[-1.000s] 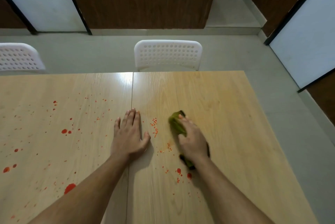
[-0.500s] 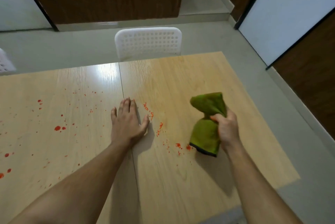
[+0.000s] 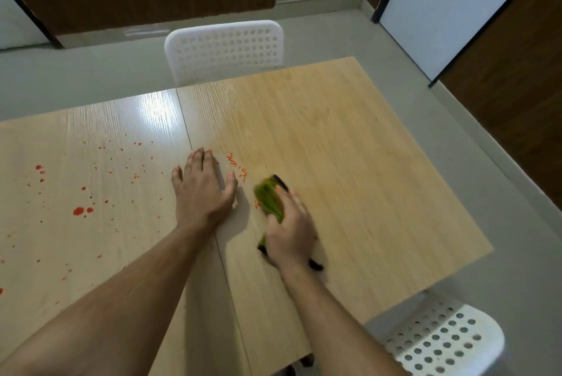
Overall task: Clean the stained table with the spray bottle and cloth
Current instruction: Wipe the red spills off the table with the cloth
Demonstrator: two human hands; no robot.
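Observation:
My right hand [image 3: 290, 232] presses a green cloth [image 3: 269, 200] flat onto the light wooden table [image 3: 365, 181], just right of the table's middle seam. The cloth is bunched under my palm and blurred, with a dark edge showing at both ends. My left hand [image 3: 203, 190] lies flat on the table with fingers spread, just left of the cloth. A short line of red specks [image 3: 237, 166] sits between my two hands. Many red stains [image 3: 79, 211] dot the left half of the table. No spray bottle is in view.
A white perforated chair [image 3: 225, 48] stands at the table's far side. Another white chair [image 3: 441, 336] is at the near right corner. Grey floor runs around the table's right edge, with brown and white wall panels behind.
My right hand had lifted the cloth off the table to the right; now it has come back down and presses it on the stains near my left hand. The left hand stayed put.

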